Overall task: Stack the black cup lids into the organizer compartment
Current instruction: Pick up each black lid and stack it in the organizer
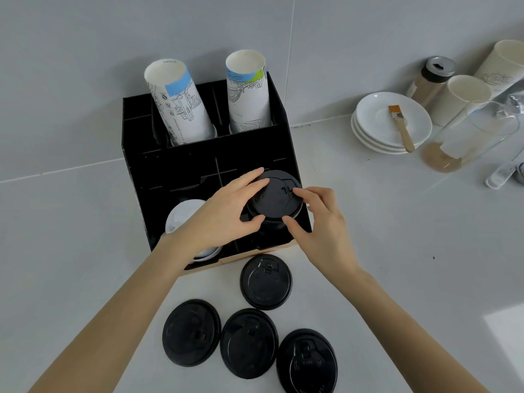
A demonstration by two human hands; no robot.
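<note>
Black lid [274, 197] held level over the organizer's [136, 129] front right compartment, atop a dark stack of lids [270, 224] inside it. Left hand [224, 214] pinching its left rim, fingers on top, thumb below. Right hand [320, 222] gripping its right rim the same way. Four loose lids [266, 282] flat on the counter [397, 251] just before the organizer. White lids [181, 217] in the front left compartment. Two paper cup stacks [181, 103] leaning in the rear compartments. Saucers [377, 120] well right of the organizer, brush [401, 127] lying on them.
</note>
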